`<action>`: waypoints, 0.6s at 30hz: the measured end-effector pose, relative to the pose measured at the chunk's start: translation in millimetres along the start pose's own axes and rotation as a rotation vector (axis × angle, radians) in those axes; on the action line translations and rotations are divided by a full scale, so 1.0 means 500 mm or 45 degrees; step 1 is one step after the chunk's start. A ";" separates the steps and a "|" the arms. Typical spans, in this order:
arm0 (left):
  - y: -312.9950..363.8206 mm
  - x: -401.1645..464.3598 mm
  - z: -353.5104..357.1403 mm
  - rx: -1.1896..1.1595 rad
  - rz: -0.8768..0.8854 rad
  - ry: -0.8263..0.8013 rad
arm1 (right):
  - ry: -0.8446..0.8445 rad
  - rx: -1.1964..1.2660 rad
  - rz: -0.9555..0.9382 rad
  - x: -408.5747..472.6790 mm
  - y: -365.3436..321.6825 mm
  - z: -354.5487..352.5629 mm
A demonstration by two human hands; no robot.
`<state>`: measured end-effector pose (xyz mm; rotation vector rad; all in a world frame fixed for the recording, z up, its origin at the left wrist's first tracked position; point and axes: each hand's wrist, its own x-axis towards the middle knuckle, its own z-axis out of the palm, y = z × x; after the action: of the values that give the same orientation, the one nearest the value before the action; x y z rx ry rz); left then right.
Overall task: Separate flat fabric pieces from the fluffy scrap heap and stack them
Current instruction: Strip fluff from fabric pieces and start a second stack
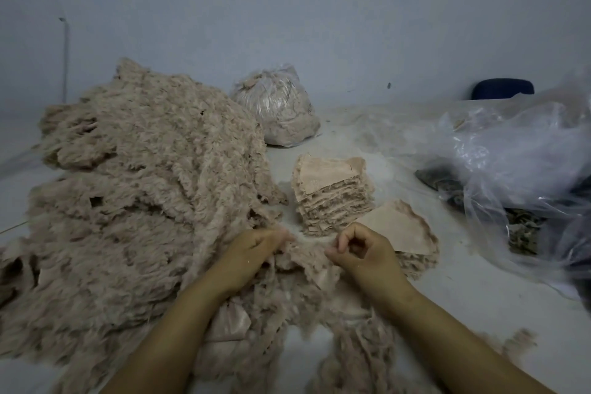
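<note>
Both hands sit at the near edge of the fluffy scrap heap [137,189], the left hand [256,249] gripping its fringe with curled fingers and the right hand [364,253] pinching a shred beside it, while the stack of flat pieces [332,192] stands just beyond them.

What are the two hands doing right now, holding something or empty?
Left hand: fingers curled, gripping the edge of the fluffy scrap heap.
Right hand: fingers curled, pinching fluffy fabric at the heap's near edge.
</note>
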<state>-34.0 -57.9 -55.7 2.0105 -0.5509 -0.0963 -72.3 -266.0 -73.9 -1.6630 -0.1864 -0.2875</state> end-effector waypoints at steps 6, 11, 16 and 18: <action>-0.039 0.006 -0.006 0.632 0.212 0.069 | 0.013 -0.017 0.060 -0.002 -0.005 -0.005; -0.009 0.006 0.016 0.460 0.298 0.119 | -0.160 -0.818 -0.221 -0.008 -0.016 0.020; -0.005 0.003 0.021 0.218 0.194 0.203 | -0.011 -0.544 -0.115 -0.002 -0.015 0.025; -0.015 0.009 0.011 0.065 0.121 0.350 | 0.036 -0.469 -0.050 0.000 -0.014 0.017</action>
<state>-28.8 -61.2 -64.1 2.0008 -0.4747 0.2507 -74.0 -256.6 -67.9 -2.0198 -0.1514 -0.3925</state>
